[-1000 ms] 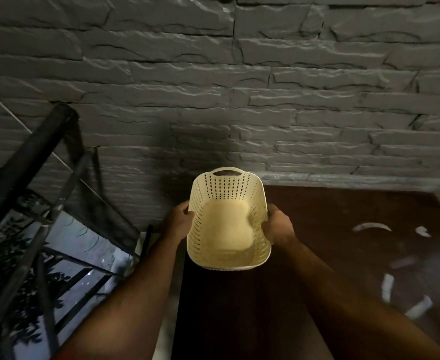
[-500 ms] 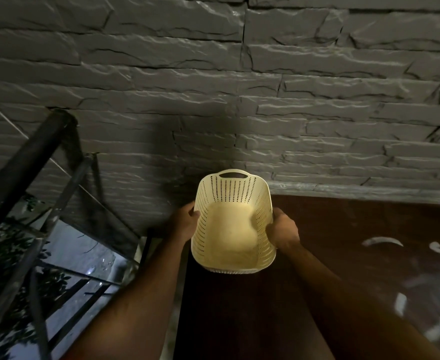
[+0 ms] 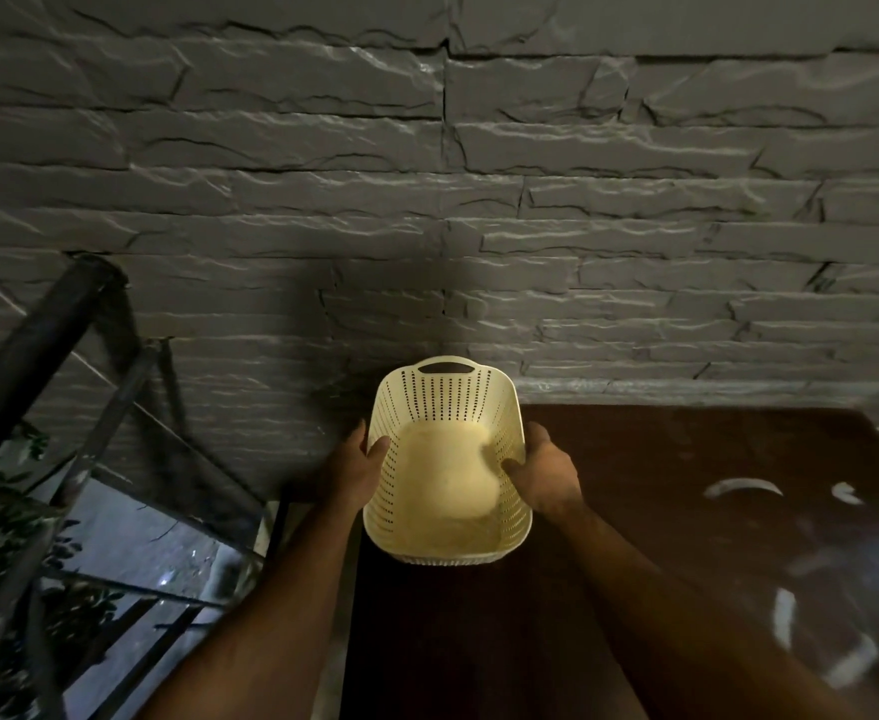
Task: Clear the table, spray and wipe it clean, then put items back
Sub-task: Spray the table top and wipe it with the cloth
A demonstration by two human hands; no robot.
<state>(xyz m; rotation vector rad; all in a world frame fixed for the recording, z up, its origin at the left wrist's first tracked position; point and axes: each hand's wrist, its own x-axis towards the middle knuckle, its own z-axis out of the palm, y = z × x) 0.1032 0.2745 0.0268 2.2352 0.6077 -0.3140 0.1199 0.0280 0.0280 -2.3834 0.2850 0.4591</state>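
While clasped from both flanks, hangs or rests (cannot tell which) as a cream slotted basket (image 3: 442,397) over the left end of the dark brown table (image 3: 661,537), close to the grey stone wall (image 3: 427,200). Runs lengthwise away from the body, with the far handle slot toward the wall and the near end toward the chest. Looks empty inside, showing only a bare pale floor.

Held on the left long rim by the left hand (image 3: 357,472), with the thumb hooked over the lip to the inside. Held on the right long rim by the right hand (image 3: 546,480) in the same way, thumb inside. Lies squarely between the two grips, equally near to either, so calls for no reaching across.

Could be a lift-off for clearing or a putting back; cannot say from this alone. Either way, turns on the table's left edge, lying about under the basket's left flank. If setting down, better to shift a little rightward and keep the long axis square to the wall, to avoid an overhang.

Beyond that edge, drops into a gap, then meets a black metal railing (image 3: 37,345) with leaves behind. To the right on the tabletop, shows pale curved streaks (image 3: 744,488), too blurred to name, well apart from the basket. No obstacle seen between basket and wall.
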